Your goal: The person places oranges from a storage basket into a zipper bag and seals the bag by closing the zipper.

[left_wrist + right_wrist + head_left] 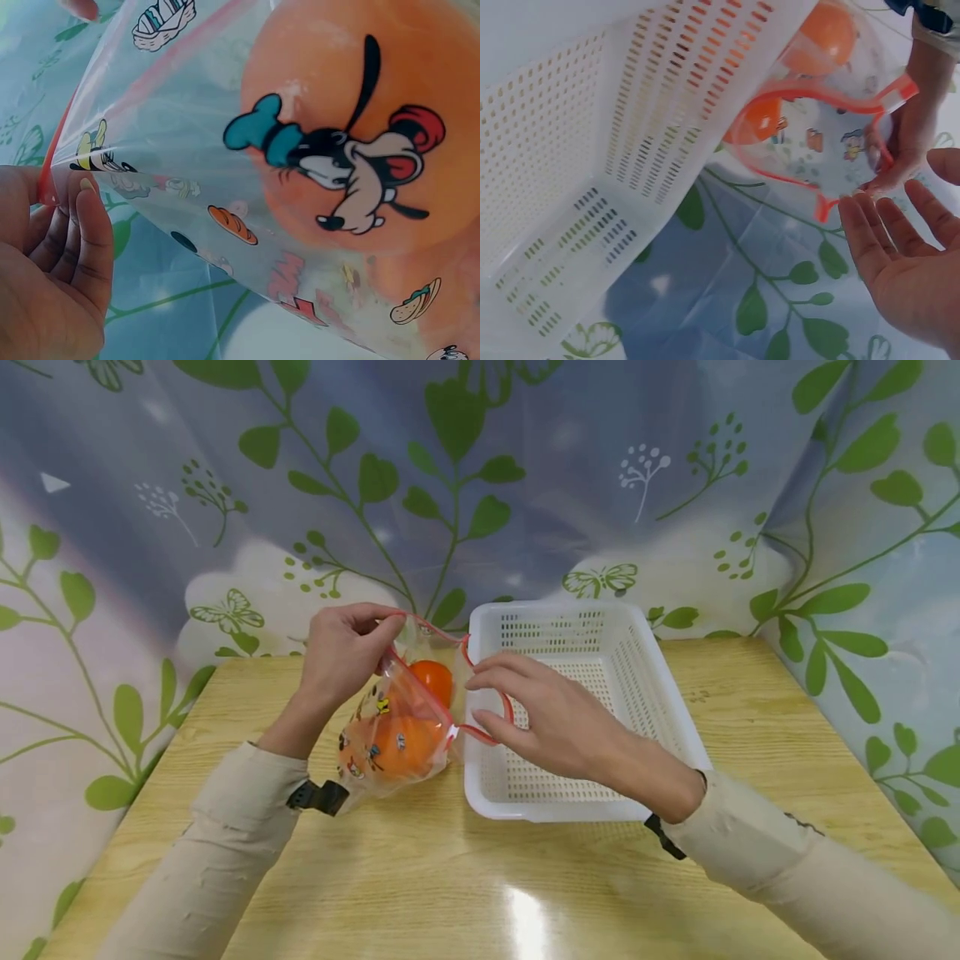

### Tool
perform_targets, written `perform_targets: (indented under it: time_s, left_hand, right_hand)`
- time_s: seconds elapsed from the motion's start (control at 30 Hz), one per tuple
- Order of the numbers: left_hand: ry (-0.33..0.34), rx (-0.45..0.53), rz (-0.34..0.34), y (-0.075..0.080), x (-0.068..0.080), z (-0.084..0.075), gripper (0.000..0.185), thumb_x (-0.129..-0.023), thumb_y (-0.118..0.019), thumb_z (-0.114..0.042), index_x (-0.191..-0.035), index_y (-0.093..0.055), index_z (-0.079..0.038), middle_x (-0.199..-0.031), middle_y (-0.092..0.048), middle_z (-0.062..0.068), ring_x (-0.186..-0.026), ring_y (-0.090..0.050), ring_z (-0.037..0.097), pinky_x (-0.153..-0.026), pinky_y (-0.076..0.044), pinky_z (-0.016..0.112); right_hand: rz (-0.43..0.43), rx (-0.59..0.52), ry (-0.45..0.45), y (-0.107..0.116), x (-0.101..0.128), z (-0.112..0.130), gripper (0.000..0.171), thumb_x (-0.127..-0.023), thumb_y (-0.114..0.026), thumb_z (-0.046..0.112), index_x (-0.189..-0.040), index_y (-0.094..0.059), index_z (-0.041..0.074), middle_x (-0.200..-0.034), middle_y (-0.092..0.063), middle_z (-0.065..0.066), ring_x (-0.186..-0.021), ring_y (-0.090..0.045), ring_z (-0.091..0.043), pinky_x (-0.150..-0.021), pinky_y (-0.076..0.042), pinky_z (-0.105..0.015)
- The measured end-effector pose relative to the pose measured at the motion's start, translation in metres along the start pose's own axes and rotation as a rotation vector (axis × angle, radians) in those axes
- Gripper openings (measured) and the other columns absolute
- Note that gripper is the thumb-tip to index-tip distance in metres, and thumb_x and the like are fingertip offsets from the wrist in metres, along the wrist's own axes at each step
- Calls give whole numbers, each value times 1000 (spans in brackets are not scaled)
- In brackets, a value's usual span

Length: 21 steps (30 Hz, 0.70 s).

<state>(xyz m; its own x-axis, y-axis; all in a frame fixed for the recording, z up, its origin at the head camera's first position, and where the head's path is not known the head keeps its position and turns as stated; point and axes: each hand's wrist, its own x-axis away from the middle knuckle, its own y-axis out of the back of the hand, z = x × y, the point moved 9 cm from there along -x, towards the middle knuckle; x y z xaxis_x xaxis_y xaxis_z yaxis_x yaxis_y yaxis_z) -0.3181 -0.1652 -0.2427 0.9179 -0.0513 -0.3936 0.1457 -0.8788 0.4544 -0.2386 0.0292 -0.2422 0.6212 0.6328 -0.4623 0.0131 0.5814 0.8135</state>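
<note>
A clear plastic zip bag (390, 693) printed with cartoon figures stands left of the basket, its red-edged mouth spread apart. Inside it are round orange fruits (432, 679), seen through the plastic in the left wrist view too. My left hand (341, 647) pinches the far left corner of the bag's red edge between thumb and fingers. With fingers spread and slightly bent, my right hand (562, 718) hovers at the right side of the mouth, over the basket's near-left rim. In the right wrist view its fingertips (851, 214) are right by the red edge, with nothing gripped.
A white perforated plastic basket (585, 814) stands on the wooden table (420, 877) at the right of the bag, its left rim beside the bag's mouth. A leaf-patterned cloth (540, 502) hangs behind the table and along both sides.
</note>
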Motion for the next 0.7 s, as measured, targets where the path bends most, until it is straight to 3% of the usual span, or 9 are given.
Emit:
perform_targets:
  time_s: [0.1,0.23,0.53,0.7]
  left_hand:
    - [-3,-9,-6,1,0,0,24,-93,-62,-25,-103,-74,-7,-59,-61,10,-44,-54,22,-41,-43,28]
    - [-3,-22,-10,1,0,0,25,-93,-62,-26,-103,-74,-7,-59,-62,9,-44,-54,22,-41,-43,28]
    - [27,-25,-57,10,-4,4,27,-93,-61,-26,-104,-73,-5,-60,-62,10,-44,-56,24,-45,-50,30]
    - [92,81,-113,20,-5,12,26,-93,-63,-22,-104,-71,0,-61,-62,8,-44,-58,17,-48,-53,31]
  right_hand:
    - [-18,-7,0,1,2,8,21,-92,-64,26,-109,-65,14,-120,-56,4,-96,-57,-7,-80,-49,-29]
    - [-4,-17,-31,-2,5,15,13,-93,-63,31,-99,-65,20,-109,-57,12,-75,-53,-1,-62,-47,-23]
    - [95,27,-146,-21,9,11,18,-92,-59,45,-91,-64,28,-99,-59,16,-82,-54,-4,-55,-45,-25]
    - [108,47,-177,-27,7,2,18,-92,-59,45,-90,-64,27,-96,-60,15,-72,-52,-6,-51,-42,-26]
